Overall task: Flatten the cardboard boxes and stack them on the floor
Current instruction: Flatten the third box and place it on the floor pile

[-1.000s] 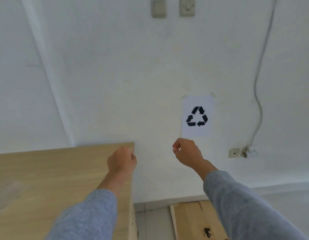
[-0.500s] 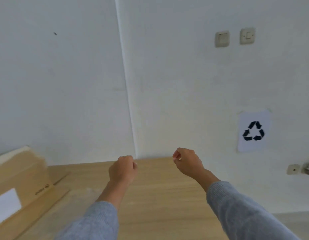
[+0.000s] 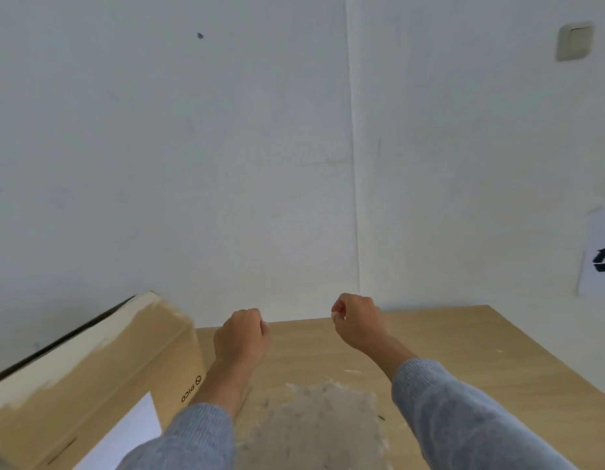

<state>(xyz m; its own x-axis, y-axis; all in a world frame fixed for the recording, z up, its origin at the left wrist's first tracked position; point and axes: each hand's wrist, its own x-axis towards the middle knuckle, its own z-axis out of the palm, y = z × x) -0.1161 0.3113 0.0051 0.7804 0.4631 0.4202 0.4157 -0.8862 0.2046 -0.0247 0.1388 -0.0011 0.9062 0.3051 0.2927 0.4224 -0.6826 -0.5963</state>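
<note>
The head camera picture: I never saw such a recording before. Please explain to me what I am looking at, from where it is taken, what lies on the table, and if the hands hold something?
There is no machine here. A person wears a camera on the head, looking forward and down at their own arms in grey sleeves. The left hand and the right hand hover above a wooden table, fingers curled, holding nothing. On the table's left side stands a cardboard box with a white label, not yet flattened. A rough greyish patch marks the tabletop near the person. At the right edge, a recycling sign hangs on the white wall.
</note>
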